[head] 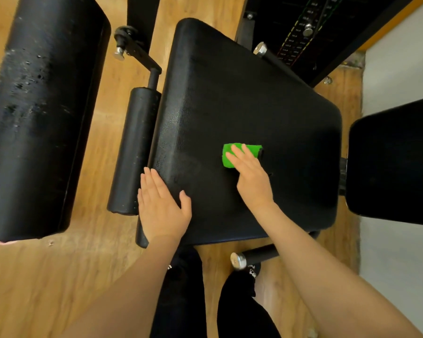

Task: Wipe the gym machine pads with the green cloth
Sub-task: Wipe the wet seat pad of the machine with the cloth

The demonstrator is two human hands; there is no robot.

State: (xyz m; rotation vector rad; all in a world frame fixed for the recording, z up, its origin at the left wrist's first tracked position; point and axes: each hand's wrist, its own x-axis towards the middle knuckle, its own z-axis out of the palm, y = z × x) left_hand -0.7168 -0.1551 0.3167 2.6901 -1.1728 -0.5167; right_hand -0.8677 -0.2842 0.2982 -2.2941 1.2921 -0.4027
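On the black seat pad [230,98], toward its near right part, lies the green cloth [239,154], folded small. My right hand [253,179] presses it flat with straight fingers, the grip released, nothing curled round the fabric. My left hand [163,206] rests with open, spread fingers on the seat pad's near left edge, its grip also released. Just left of the seat pad sits a slim black roller pad [132,152] on a metal arm, and farther left a large black cushion [42,113] with pale scuffs. Right of the seat pad another black pad [396,162] juts into view. Wooden floor [59,276] shows below.
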